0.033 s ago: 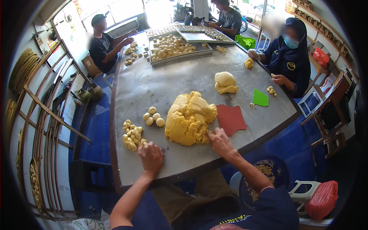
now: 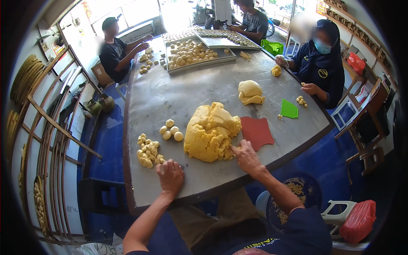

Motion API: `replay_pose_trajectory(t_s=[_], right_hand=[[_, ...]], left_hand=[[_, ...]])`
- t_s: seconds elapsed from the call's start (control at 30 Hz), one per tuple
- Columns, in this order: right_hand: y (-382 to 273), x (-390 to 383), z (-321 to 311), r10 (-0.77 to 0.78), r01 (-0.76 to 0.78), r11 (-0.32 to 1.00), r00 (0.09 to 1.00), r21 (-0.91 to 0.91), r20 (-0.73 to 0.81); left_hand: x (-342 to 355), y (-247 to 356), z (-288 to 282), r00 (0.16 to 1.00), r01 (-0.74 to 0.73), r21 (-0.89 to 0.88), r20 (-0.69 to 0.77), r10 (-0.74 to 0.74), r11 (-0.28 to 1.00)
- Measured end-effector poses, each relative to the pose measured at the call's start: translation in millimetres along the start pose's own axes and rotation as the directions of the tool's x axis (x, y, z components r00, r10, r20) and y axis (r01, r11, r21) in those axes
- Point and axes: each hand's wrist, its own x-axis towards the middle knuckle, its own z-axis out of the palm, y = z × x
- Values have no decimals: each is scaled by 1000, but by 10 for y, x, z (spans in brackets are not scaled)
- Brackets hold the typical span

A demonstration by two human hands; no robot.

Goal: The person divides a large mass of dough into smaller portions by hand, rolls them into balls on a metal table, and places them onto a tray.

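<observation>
A large, crumbly yellow dough mass (image 2: pixel 208 136) lies near the front of the metal-topped table. My right hand (image 2: pixel 248 159) is at its lower right edge, fingers closed on the dough there. My left hand (image 2: pixel 171 177) rests low over the tabletop with its fingers curled; whatever they may hold is hidden. Just beyond those fingers sits a heap of small pale-yellow dough pieces (image 2: pixel 148 152). Between the heap and the big mass are several smooth round dough balls (image 2: pixel 171 129). A flat red scraper (image 2: pixel 256 132) lies right of the mass.
Farther back are a smooth dough lump (image 2: pixel 250 92) and a green scraper (image 2: pixel 290 108). Trays of dough balls (image 2: pixel 202 67) fill the far end. Co-workers sit at the left, back and right; the right one (image 2: pixel 321 63) handles dough. The table's front edge (image 2: pixel 199 196) runs beneath my forearms.
My left hand has shifted slightly right, away from the heap of small pieces. The right hand stays at the dough mass, tilted a little differently. The whole view has shifted slightly.
</observation>
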Motion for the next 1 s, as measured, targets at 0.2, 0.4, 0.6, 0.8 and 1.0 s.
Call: replay_pose_trajectory(t_s=[0.2,0.4,0.6,0.8,1.0], right_hand=[[266,-254,365,42,-94,981,959,-171,-282],[42,-358,174,51,-15,987,972,157,-231],[116,-206,182,48,-17,989,977,147,-207],[151,-59,-16,39,-38,999,999,-23,18],[62,-566,58,-18,26,998,989,52,-147]], left_hand=[[92,203,-153,971,199,-82,152,-185,977],[-512,290,-509,921,291,17,266,-285,957],[-451,346,-454,833,550,-356,181,-522,755],[-399,289,-459,723,481,-864,297,-624,147],[-494,275,-389,705,487,-862,484,-519,-142]])
